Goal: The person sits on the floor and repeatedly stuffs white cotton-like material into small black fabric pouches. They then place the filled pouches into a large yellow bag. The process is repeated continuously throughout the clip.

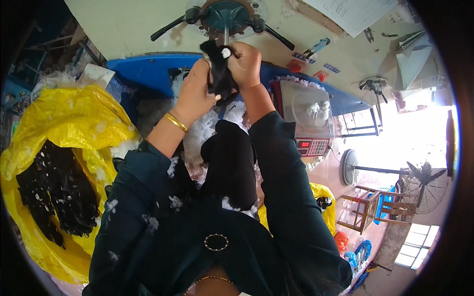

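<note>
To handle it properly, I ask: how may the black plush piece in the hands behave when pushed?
The black plush piece is probably floppy, looking bunched between the left hand and right hand. Its fuzzy edge suggests little slipping.

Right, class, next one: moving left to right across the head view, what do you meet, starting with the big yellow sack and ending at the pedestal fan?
Big yellow sack → left hand → black plush piece → right hand → digital scale → pedestal fan.

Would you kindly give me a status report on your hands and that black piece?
Left hand, right hand: both gripping black plush piece. Piece at metal tube, tube tip hidden. No obstruction visible.
</note>
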`<state>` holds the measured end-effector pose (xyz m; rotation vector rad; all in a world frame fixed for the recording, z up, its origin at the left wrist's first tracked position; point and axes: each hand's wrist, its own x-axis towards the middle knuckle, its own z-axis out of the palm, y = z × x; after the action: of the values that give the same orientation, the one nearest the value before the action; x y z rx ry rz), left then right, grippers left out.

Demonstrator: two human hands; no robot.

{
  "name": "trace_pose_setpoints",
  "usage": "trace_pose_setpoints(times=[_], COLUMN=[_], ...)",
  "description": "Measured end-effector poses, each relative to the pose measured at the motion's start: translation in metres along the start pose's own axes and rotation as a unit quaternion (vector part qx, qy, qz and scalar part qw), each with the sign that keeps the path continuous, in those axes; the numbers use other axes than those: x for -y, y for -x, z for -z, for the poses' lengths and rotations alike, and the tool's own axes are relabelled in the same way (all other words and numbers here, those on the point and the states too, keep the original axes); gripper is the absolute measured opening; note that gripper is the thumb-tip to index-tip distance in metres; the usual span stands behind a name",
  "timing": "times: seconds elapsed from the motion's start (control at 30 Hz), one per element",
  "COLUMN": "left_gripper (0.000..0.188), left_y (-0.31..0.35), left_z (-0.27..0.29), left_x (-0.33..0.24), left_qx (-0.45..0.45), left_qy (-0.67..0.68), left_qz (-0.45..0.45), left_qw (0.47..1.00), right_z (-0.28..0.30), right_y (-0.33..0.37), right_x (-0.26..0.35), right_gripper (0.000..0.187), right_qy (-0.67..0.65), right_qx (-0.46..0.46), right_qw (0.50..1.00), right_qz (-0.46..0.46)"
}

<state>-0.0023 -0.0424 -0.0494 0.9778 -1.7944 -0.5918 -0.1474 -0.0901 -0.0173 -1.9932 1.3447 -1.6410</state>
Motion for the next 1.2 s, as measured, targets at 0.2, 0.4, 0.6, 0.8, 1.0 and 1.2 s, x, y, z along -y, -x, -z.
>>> trace_pose_setpoints(times=[0.2, 0.4, 0.6, 0.8, 1.0, 1.2], left_gripper=[0.047, 0.041, 0.029, 0.037, 0.037, 0.036], left_y=[0.016, 0.021, 0.026, 0.042, 0.046, 0.056], left_z=[0.004, 0.01, 0.035, 0.01, -0.006, -0.013], left_x=[-0.016, 0.002, -0.008, -0.029, -0.047, -0.062], left_qx=[0.002, 0.085, 0.045, 0.08, 0.007, -0.045], left_qy=[0.052, 0.138, 0.465, 0.492, 0.518, 0.446], left_qz=[-0.009, 0.07, 0.226, 0.276, 0.255, 0.231], left_qw=[0.999, 0.984, 0.855, 0.822, 0.816, 0.864], right_z=[0.008, 0.009, 0.027, 0.036, 0.069, 0.052], right_y=[0.031, 0.017, 0.042, 0.045, 0.045, 0.062], right_x=[0.017, 0.011, 0.027, 0.005, 0.04, 0.065], right_gripper=[0.01, 0.015, 0.029, 0.026, 0.03, 0.023], right_qy=[-0.004, 0.041, -0.154, -0.287, -0.288, -0.07], right_qx=[-0.002, 0.031, 0.057, 0.122, 0.172, 0.143], right_qw=[1.0, 0.999, 0.982, 0.923, 0.935, 0.987], right_qz=[-0.017, -0.013, -0.095, -0.224, -0.112, -0.036])
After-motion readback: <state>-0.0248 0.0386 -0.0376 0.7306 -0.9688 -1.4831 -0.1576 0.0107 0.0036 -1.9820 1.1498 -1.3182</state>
